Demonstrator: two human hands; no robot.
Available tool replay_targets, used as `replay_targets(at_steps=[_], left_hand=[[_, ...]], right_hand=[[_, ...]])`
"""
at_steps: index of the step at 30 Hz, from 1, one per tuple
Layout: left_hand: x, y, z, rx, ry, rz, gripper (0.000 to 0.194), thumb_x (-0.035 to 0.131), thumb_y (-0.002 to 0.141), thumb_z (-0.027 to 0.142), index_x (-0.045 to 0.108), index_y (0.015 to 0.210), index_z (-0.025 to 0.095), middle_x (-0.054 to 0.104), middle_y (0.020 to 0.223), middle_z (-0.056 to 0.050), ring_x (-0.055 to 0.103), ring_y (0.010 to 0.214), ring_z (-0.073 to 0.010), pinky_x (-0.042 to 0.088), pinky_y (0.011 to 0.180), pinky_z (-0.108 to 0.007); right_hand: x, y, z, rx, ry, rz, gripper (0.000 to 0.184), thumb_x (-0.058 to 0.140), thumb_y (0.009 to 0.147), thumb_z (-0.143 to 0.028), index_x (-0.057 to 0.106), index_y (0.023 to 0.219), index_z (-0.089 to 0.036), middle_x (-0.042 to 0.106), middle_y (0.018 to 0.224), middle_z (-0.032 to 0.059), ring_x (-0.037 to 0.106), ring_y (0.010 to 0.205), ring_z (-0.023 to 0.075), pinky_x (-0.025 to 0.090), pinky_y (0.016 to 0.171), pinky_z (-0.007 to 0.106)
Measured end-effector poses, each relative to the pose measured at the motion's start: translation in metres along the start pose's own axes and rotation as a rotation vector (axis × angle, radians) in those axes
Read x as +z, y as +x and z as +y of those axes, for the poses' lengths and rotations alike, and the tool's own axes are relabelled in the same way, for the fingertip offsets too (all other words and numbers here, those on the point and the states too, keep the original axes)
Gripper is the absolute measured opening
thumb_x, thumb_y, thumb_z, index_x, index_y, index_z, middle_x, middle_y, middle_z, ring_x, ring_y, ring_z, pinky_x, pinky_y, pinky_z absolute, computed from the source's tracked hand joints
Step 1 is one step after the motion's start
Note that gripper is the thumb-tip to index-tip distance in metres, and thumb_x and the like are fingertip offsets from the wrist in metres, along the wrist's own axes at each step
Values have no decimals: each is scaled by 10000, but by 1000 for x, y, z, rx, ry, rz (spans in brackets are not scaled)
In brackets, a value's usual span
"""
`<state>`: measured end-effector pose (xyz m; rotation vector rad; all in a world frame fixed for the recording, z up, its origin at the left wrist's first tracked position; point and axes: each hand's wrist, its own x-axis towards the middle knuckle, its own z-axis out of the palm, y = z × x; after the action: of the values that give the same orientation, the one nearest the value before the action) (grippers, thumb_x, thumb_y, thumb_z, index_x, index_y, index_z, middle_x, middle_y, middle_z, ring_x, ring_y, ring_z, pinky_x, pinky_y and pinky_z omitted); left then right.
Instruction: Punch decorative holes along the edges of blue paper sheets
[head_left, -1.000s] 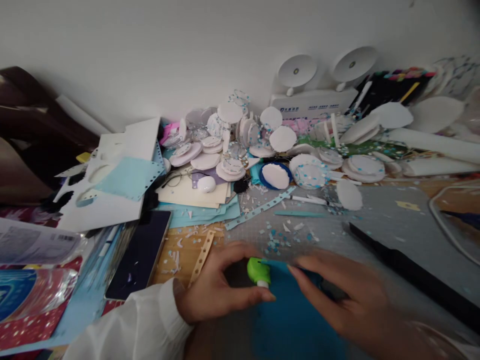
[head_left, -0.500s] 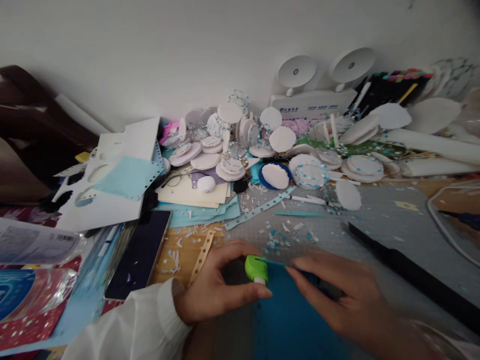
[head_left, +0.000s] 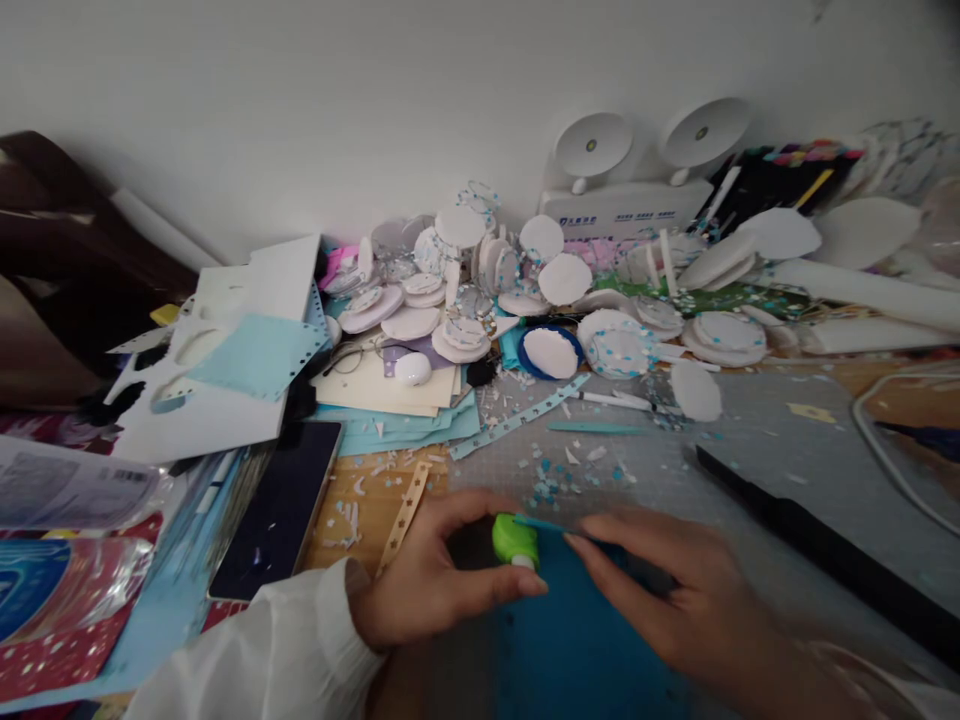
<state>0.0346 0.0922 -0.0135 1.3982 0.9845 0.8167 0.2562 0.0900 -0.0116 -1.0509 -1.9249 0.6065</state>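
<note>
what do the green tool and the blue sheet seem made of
Green tool: probably moulded plastic with a smooth finish, judging by its rounded, evenly coloured body. Blue sheet: likely matte paper or card, thin and without glare; blur leaves which open.

The punch point(head_left: 514, 540) was glossy plastic; the sheet point(head_left: 577, 630), blurred, appeared to be smooth paper. The phone point(head_left: 277, 510) bore a glassy shine, the bottle point(head_left: 86, 580) that of clear, rippled plastic. The table point(head_left: 322, 530) was wood, the mat point(head_left: 795, 455) a matt grey, the sleeve point(head_left: 277, 640) creased cloth, and the discs point(head_left: 551, 352) matt, with rough edges.
</note>
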Motion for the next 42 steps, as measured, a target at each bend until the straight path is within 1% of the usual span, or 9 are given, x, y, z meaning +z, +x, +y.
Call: replay_targets(at_steps=[5, 14, 21, 26, 31, 34, 38, 40, 42], left_hand=[[-1, -1, -3, -4, 64, -2, 295, 802, 746, 358, 705, 940, 159, 664, 827, -24, 578, 777, -163, 445, 714, -239], [2, 1, -10, -58, -3, 22, 352, 782, 746, 446, 682, 889, 140, 615, 779, -23, 543, 747, -161, 424, 668, -237], [3, 3, -7, -78, 2, 40, 433, 762, 723, 521, 649, 861, 126, 557, 735, -16, 507, 712, -160, 403, 639, -252], [1, 2, -13, -123, -3, 90, 518, 767, 689, 571, 625, 930, 135, 574, 816, -38, 526, 771, -184, 421, 683, -277], [0, 3, -15, -75, 56, 60, 498, 738, 709, 608, 642, 856, 141, 554, 752, -25, 514, 728, -174, 395, 645, -265], [1, 4, -17, -78, 68, 72, 514, 736, 707, 612, 644, 887, 140, 566, 785, -36, 527, 749, -183, 408, 657, -269], [1, 2, -22, -62, 89, 29, 549, 718, 722, 615, 659, 965, 127, 585, 807, -52, 542, 767, -199, 424, 674, -282], [0, 1, -26, -60, 105, 33, 540, 721, 731, 598, 665, 1009, 139, 611, 855, -64, 559, 802, -211, 436, 708, -290], [-1, 1, -31, -64, 124, 63, 546, 723, 736, 585, 659, 1060, 150, 629, 935, -84, 575, 866, -232, 448, 764, -308]], right_hand=[[2, -3, 4, 110, 10, -68, 104, 619, 855, -200, 696, 795, -236, 741, 695, -15, 702, 597, 141, 548, 577, 193], [12, 0, 12, 299, 5, -206, 265, 550, 891, -330, 703, 710, -213, 711, 653, 5, 666, 601, 172, 504, 539, 225], [12, 7, 12, 308, 61, -290, 271, 533, 879, -342, 693, 723, -188, 697, 675, 27, 651, 652, 188, 492, 597, 256], [3, 13, 9, 369, 182, -302, 330, 557, 867, -469, 720, 892, -183, 746, 884, 84, 686, 860, 250, 530, 776, 335], [-18, 28, 6, 419, 401, -417, 388, 507, 915, -511, 656, 1085, -196, 716, 1056, 102, 672, 986, 244, 526, 862, 360], [-23, 39, 0, 381, 366, -474, 459, 584, 869, -515, 610, 1184, -182, 675, 1177, 125, 634, 1079, 256, 480, 957, 385], [-10, 46, -12, 423, 163, -640, 740, 804, 661, -465, 565, 1302, -182, 621, 1294, 137, 584, 1150, 309, 443, 986, 411], [2, 46, -14, 407, 122, -677, 683, 838, 616, -373, 614, 1240, -207, 651, 1247, 104, 594, 1118, 308, 449, 953, 392], [12, 43, -12, 382, 139, -642, 551, 817, 634, -310, 648, 1146, -201, 686, 1141, 73, 614, 1040, 280, 462, 889, 354]])
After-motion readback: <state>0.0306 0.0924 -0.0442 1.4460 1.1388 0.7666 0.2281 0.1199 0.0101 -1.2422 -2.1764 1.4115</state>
